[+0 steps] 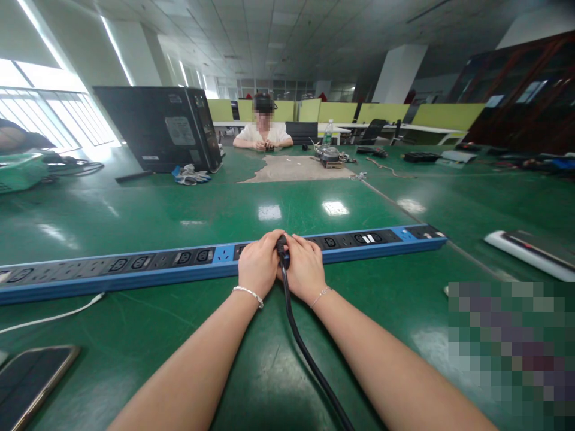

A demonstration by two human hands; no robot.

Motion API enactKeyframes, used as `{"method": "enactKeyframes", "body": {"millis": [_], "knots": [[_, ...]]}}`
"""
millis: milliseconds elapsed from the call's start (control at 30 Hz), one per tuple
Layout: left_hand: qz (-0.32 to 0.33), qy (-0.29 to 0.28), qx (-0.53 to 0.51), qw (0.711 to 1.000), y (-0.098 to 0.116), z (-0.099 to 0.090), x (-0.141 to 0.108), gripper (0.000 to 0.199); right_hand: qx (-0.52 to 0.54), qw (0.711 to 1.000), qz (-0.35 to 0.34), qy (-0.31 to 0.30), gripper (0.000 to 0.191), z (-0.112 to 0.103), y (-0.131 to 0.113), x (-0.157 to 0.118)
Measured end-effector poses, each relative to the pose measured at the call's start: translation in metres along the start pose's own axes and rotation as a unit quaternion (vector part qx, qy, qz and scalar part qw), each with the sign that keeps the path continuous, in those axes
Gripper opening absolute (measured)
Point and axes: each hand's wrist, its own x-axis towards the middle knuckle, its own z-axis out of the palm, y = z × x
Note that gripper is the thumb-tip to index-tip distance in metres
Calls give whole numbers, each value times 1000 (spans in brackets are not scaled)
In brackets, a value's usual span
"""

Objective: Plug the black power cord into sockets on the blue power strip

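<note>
A long blue and black power strip [166, 263] with rows of sockets lies across the green table in front of me. Over its middle, my left hand [260, 257] and my right hand [303, 263] meet, fingers closed around the plug end of a black power cord [291, 317]. The black plug [281, 245] shows between my fingertips, close against the strip; whether it sits in a socket is hidden. From there the cord runs down toward me between my forearms.
A phone [36, 383] and a white cable [58, 320] lie at the left. Farther back stand a black computer case [157, 129] and gloves [191, 175]. Another person [263, 131] sits across the table. A white-edged device [530, 254] lies at the right.
</note>
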Motion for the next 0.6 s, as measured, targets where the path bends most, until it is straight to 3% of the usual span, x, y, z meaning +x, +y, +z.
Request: {"method": "enactKeyframes", "body": {"millis": [167, 367, 467, 600], "knots": [[-13, 40, -68, 997, 3, 1, 0, 32, 10, 1000, 5, 9, 40, 1, -2, 1], [-31, 105, -38, 993, -11, -3, 1, 36, 5, 1000, -5, 28, 55, 6, 2, -1], [-99, 147, -35, 984, -28, -15, 6, 37, -2, 999, -11, 32, 59, 7, 3, -1], [-201, 243, -112, 942, -65, -43, 7, 37, 4, 1000, -16, 25, 58, 7, 4, -1]]}}
